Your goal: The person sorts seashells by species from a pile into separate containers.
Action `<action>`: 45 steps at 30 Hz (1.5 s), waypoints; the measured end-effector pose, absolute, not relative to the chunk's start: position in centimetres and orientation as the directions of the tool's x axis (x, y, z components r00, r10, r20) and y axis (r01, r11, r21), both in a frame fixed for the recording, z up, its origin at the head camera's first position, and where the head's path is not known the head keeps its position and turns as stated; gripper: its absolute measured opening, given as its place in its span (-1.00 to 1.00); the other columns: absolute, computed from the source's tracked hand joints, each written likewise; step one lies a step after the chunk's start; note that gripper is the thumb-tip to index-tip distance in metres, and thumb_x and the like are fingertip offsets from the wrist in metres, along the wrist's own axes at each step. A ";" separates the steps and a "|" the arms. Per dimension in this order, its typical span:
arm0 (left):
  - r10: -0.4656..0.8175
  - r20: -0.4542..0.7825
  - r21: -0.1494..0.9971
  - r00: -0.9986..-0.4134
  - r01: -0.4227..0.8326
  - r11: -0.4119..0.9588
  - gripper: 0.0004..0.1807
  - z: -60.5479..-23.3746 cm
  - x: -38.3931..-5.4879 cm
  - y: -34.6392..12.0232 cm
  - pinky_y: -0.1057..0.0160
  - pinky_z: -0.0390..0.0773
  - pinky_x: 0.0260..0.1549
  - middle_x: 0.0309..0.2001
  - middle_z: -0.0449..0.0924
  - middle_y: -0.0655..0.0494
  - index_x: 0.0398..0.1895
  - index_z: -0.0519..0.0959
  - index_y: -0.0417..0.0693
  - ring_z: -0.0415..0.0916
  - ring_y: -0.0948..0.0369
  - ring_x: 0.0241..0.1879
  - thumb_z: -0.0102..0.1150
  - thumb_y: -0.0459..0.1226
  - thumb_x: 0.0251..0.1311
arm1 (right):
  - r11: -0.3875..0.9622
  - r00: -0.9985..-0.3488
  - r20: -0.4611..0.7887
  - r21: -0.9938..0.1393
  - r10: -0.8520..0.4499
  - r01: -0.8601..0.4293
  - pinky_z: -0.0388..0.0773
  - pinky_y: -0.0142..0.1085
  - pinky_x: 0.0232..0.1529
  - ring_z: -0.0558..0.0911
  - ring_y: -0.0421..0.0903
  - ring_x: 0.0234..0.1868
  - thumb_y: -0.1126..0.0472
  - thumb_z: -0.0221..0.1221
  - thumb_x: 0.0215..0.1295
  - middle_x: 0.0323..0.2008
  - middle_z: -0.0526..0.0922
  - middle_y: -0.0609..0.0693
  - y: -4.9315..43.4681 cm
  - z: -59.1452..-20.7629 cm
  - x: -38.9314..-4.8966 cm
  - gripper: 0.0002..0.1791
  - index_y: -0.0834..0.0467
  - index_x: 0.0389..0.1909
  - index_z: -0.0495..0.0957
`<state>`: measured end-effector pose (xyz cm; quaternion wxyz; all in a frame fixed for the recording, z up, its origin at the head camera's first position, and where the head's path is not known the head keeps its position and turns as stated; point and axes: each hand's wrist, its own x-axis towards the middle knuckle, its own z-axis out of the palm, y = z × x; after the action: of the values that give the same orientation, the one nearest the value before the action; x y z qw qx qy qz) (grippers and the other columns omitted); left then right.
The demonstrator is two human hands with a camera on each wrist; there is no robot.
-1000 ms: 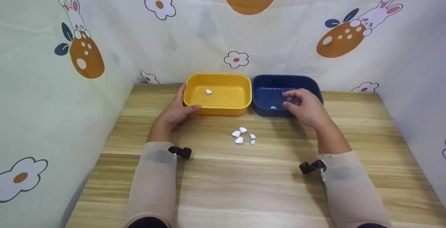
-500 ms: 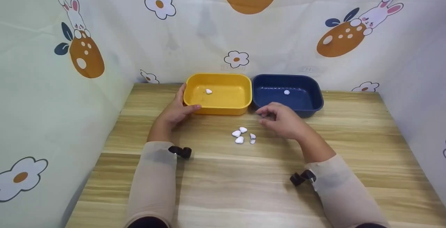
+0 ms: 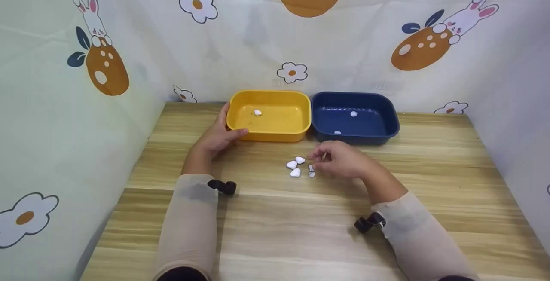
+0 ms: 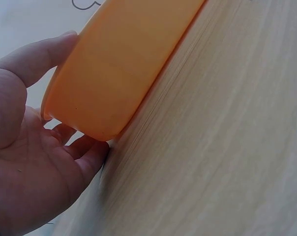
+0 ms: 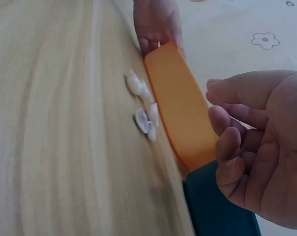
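My left hand (image 3: 218, 137) grips the left end of a yellow plastic bin (image 3: 275, 137). In the left wrist view, its thumb (image 4: 50, 56) lies at the rim and the other fingers curl round the corner. My right hand (image 3: 339, 159) hovers beside several small white shells (image 3: 295, 172) on the table, its fingers loosely bent and holding nothing. In the right wrist view the thumb and forefinger stand apart from the shells (image 5: 142, 120). One white shell (image 3: 258, 112) lies inside the yellow bin. Two white pieces (image 3: 353, 114) lie in the dark blue bin (image 3: 356, 139).
Both bins stand side by side at the back of the wood-grain table (image 3: 275, 229), close to a patterned cloth (image 3: 240, 40) that hangs behind. More cloth borders the left and right sides. A black wrist camera (image 3: 369, 223) sticks out from the right sleeve.
My right hand has moved from over the blue bin toward me and leftward, down beside the shells. A white piece now shows in the blue bin where the hand was. My left hand has stayed put.
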<state>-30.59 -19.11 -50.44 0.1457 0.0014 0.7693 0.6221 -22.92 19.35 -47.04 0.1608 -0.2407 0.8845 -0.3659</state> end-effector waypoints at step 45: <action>0.182 -0.210 0.955 -0.961 -0.161 0.250 0.34 -50.6 -30.8 -19.1 0.12 -0.10 0.75 0.80 -0.28 0.18 0.78 -0.32 0.35 -0.08 0.13 0.73 0.54 -0.16 0.23 | 0.684 -0.840 -0.137 -0.655 -0.525 -0.321 0.57 -0.26 -0.11 0.60 -0.16 -0.22 0.25 0.43 0.25 -0.32 0.72 -0.16 18.9 -48.3 -23.1 -0.79 -0.04 -0.12 0.82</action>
<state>-30.79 -19.11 -50.58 0.1400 0.0067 0.7782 0.6122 -23.14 18.91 -48.29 0.1592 -0.2341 0.9037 -0.3214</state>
